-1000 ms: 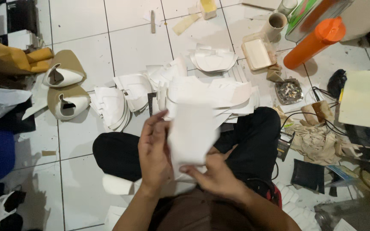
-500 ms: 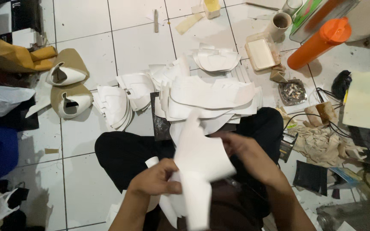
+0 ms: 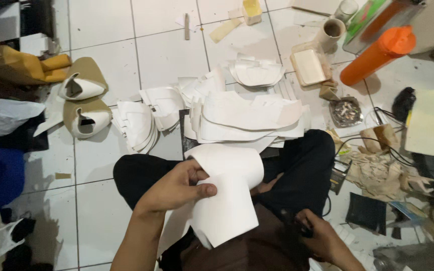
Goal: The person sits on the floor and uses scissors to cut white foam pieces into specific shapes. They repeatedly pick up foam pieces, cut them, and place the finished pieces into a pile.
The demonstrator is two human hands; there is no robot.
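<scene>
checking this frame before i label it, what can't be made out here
Head view:
- Right hand: fingertips tucked against dark clothing; whether it holds anything cannot be told.
- Left hand pinches the white sheet; the sheet hides the lap beneath.
- Orange bottle: cap end cut off by a box.
- Tray: contents too small to tell.

Left hand (image 3: 177, 188) grip pinched closed; right hand (image 3: 320, 238) lowered, curled.

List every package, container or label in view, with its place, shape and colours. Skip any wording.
Orange bottle: top right, lying tilted, cylinder with orange cap.
Clear plastic tub: left of the bottle, rectangular, pale contents.
Cardboard tube: above the tub, beige, open end showing.
Green package: top right corner, flat, green with white.
Small yellow box: top centre, upright.
No screens or signs visible.
</scene>
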